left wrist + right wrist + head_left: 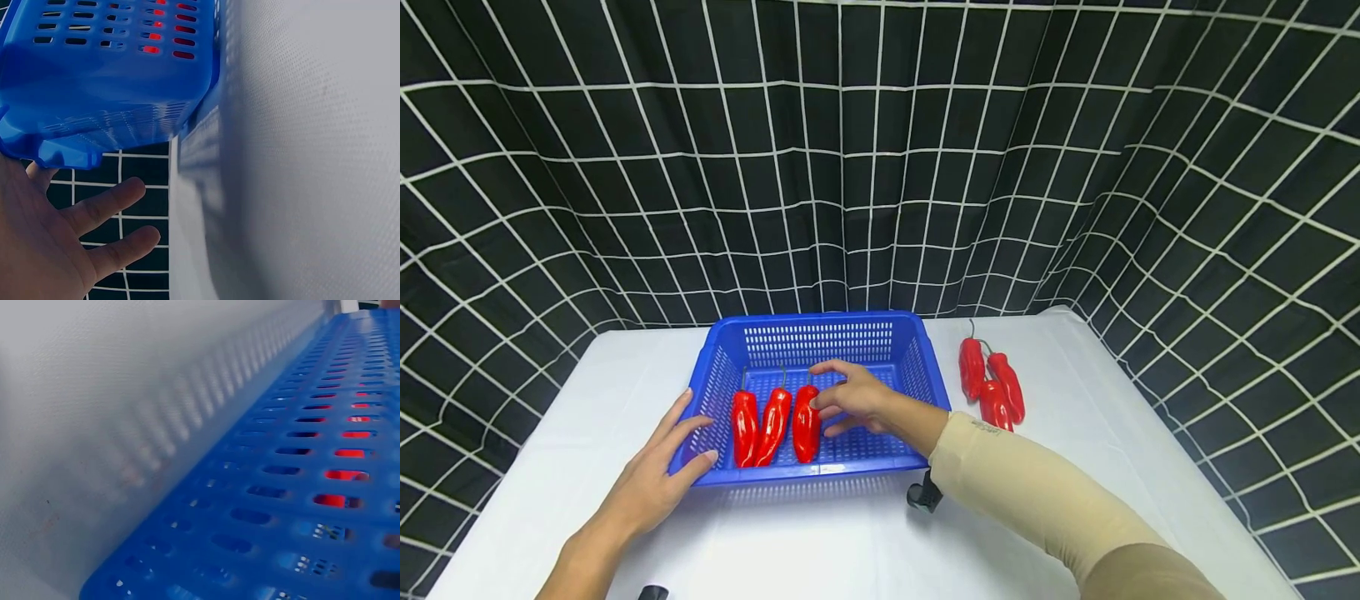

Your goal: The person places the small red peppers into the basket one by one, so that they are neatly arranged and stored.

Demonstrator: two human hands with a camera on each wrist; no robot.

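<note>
A blue slotted basket stands on the white table. Three red peppers lie side by side in it: left, middle, right. My right hand reaches into the basket with fingers spread and relaxed, over and against the right pepper. My left hand rests with straight fingers on the basket's front left corner, thumb along the front rim. In the left wrist view the left hand is spread beside the basket. The right wrist view shows only the basket wall.
Three more red peppers lie in a cluster on the table to the right of the basket. A black grid-patterned curtain surrounds the table on the back and sides. The table edge runs close on the right.
</note>
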